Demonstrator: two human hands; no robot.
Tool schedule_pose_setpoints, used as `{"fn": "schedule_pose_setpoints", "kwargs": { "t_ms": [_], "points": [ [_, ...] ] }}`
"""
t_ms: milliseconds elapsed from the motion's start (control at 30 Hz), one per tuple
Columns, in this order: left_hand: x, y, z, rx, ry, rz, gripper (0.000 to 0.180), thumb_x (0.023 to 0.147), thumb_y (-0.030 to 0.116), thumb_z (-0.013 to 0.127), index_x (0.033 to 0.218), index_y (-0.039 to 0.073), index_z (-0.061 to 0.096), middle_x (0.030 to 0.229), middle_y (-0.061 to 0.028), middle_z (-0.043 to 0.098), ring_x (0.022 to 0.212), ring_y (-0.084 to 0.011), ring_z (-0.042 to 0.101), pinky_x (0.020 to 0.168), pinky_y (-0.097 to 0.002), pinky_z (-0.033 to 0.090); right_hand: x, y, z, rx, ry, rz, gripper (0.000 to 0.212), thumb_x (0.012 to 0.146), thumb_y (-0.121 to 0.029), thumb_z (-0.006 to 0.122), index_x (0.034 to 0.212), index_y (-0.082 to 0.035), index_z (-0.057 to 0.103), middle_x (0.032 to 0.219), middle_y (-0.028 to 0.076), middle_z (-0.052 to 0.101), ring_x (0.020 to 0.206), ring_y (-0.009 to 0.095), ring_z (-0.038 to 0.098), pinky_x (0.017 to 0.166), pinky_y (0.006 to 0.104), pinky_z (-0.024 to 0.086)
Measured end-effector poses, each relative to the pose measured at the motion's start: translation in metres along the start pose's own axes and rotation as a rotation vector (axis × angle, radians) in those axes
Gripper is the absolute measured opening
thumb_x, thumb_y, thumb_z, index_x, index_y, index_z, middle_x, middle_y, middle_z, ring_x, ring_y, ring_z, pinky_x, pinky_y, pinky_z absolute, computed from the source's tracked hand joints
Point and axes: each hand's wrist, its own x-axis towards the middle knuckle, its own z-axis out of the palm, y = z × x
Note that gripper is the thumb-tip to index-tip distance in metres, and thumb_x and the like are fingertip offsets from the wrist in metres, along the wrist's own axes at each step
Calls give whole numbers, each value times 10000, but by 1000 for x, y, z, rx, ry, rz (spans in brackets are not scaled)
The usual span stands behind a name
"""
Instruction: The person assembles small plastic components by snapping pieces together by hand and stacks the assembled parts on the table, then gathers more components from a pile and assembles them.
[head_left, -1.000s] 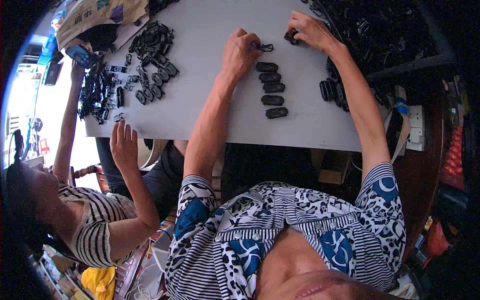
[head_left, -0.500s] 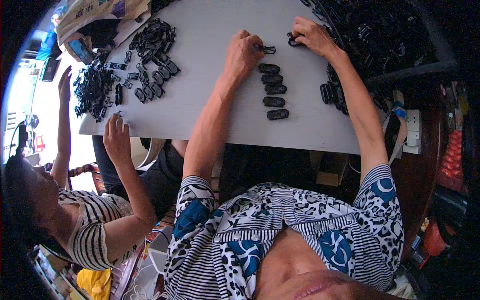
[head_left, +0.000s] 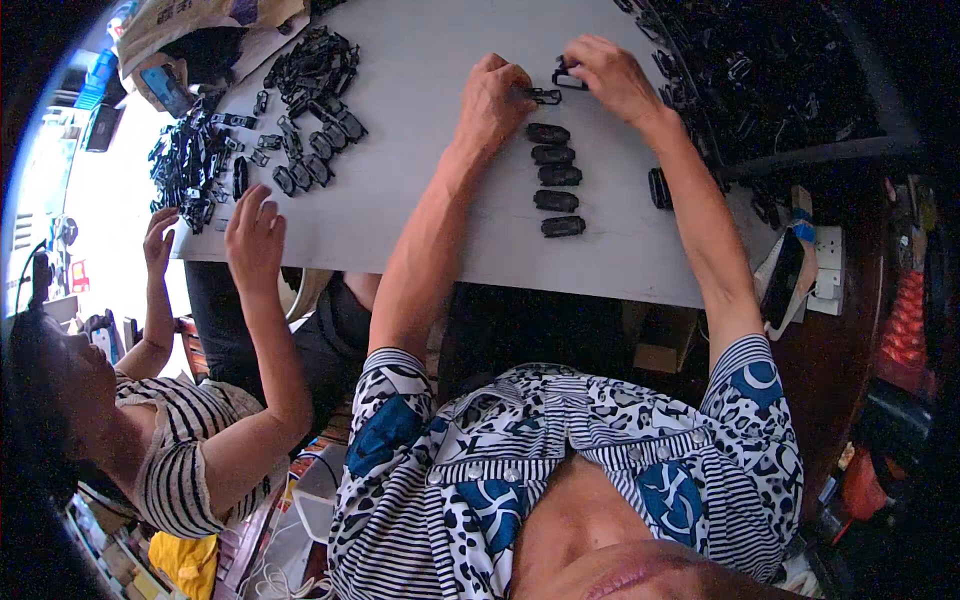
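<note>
My left hand [head_left: 496,102] is closed over the table, pinching a small black plastic frame-like part [head_left: 545,97] that sticks out to the right of the fingers. Just right of it, my right hand [head_left: 612,82] grips another black plastic part [head_left: 569,76], its open frame side showing and tilted up from the tabletop. A small gap separates the two pieces. Below them, toward me, several black oblong plastic parts [head_left: 558,176] lie in a column on the pale grey table [head_left: 420,255]. My fingers partly cover both held pieces.
To the left, heaps of black parts [head_left: 188,160] lie near a paper sack [head_left: 200,35]. A co-worker's hands [head_left: 254,235] hover at the table's left edge. A large dark pile of parts [head_left: 770,80] fills the far right. A white power strip [head_left: 828,265] sits beyond the right edge.
My right hand has moved left with its part, which now tilts up closer to the left hand's piece. The co-worker's nearer hand has risen from the tabletop; the other has come down.
</note>
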Motion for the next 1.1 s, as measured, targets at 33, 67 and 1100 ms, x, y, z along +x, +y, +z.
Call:
{"fn": "schedule_pose_setpoints", "kwargs": {
  "t_ms": [33,67,1100],
  "points": [
    [1,1,2,-14,-2,-9,252,641,58,765,880,43,685,970,-141,602,958,-336,576,842,-401,473,-3,8,-1,-84,33,57,227,785,-35,627,987,-14,527,912,140,588,879,298,591,779,385,472],
    [2,1,3,-29,-3,-17,254,642,53,763,883,42,685,970,-139,601,961,-334,576,844,-400,472,-7,16,-1,-87,31,59,227,785,-35,627,987,-14,527,912,140,588,879,298,591,779,385,472],
    [6,-12,3,-56,-23,-25,327,601,77,792,911,40,692,964,-139,612,955,-315,591,806,-383,494,-4,-23,23,238,-21,-64,201,675,-27,650,860,-17,572,847,126,604,889,330,582,783,418,478]
  ]
}}
